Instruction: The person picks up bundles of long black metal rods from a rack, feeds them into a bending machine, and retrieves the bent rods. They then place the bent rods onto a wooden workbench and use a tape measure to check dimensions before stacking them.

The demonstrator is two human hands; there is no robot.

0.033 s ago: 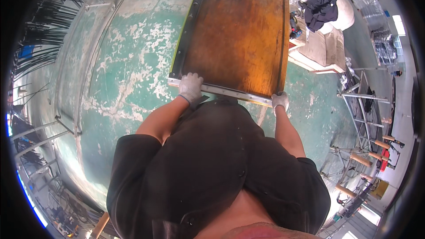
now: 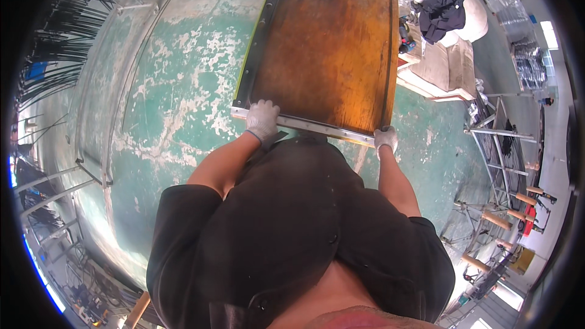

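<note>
A long, worn brown-orange wooden tabletop [image 2: 329,49] stretches away in front of me. Along its near end runs a bare metal strip [image 2: 323,130], and a dark metal rail [image 2: 259,42] with bolt heads lines its left side. My left hand [image 2: 262,119], in a pale knit glove, is closed over the strip near the left corner. At the right corner my right hand [image 2: 386,139], gloved alike, has its fingers wrapped round the strip's end. The undersides of both grips are hidden.
Right of the tabletop stands a beige cushioned seat [image 2: 436,70] with a dark garment [image 2: 440,9] and a power drill [image 2: 405,42]. Metal racks [image 2: 503,134] line the right. Black rods [image 2: 67,42] hang at far left above worn green floor [image 2: 177,85].
</note>
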